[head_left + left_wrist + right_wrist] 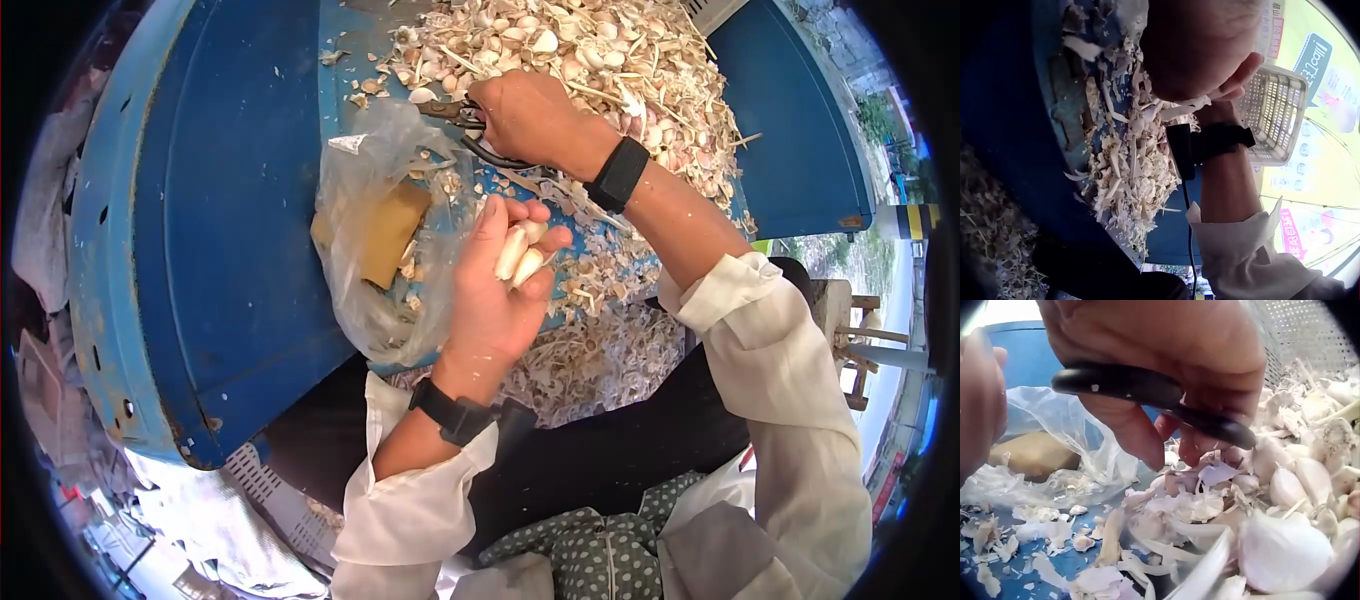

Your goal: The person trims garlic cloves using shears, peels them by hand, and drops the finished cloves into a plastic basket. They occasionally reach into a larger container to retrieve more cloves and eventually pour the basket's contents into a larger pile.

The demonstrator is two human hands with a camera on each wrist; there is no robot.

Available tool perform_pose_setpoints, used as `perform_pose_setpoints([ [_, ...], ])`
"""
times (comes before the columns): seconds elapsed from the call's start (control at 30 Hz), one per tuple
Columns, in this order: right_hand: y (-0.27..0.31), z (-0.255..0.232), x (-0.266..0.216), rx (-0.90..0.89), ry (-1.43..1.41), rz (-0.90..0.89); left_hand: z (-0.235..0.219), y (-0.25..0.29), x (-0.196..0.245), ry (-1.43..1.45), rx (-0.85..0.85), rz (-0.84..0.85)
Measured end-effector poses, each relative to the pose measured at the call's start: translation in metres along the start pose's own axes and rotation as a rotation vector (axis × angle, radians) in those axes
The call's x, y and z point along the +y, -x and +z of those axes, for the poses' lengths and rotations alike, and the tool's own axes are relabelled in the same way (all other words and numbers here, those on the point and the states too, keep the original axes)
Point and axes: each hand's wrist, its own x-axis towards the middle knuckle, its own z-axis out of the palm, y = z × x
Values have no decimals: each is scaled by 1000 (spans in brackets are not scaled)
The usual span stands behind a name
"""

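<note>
My left hand (490,310) is turned palm up in the head view, its fingers curled around several pale peeled garlic cloves (513,254). Ahead of it and to the right, my right hand (545,118) grips black-handled scissors (488,154) at the near left edge of a garlic heap (590,60). The right wrist view has the black handle (1122,382) lying across that hand, while the fingertips (1150,453) point down among loose skins and unpeeled cloves (1285,550). In the left wrist view the back of my left hand hides the cloves.
A clear plastic bag (345,185) with a tan piece (392,235) in it lies left of my left hand. Papery skins (600,265) cover the blue surface at the front. Raised blue walls (230,200) flank it. A white perforated basket (1275,115) stands behind the heap.
</note>
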Motion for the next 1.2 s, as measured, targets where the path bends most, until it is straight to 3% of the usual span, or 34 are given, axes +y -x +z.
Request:
perform_pose_setpoints([
  [0.03,-1,4,-1,-47,115,-20,0,0,1,-11,-6,-16],
  [0.23,4,-2,5,-56,-1,-93,-4,-7,1,-21,43,4],
  [0.37,1,-2,8,-28,-17,-30,-8,-6,2,-71,-1,49],
  [0.43,-3,-4,7,-93,24,23,-2,-5,3,-147,102,75],
  [0.67,-7,-3,13,-91,83,9,-1,-8,3,-359,169,89],
  [0.77,-11,-17,20,46,-128,16,0,-9,7,-437,243,139],
  [0.87,12,-67,-5,-67,-660,243,4,-14,6,-516,238,239],
  [0.93,32,-66,-15,-30,-885,320,14,-16,2,-705,204,324],
  [0.97,43,-66,-17,-68,-867,352,20,-14,0,-746,165,344],
  [1.07,73,-64,-27,-68,-1263,385,15,-13,-7,-693,92,304],
  [1.1,80,-70,-26,-64,-1268,386,14,-11,-6,-650,109,247],
  [1.17,96,-90,-16,-45,-803,445,15,-8,-2,-620,99,222],
  [1.2,105,-99,-10,-45,-802,446,16,-7,0,-583,88,195],
])
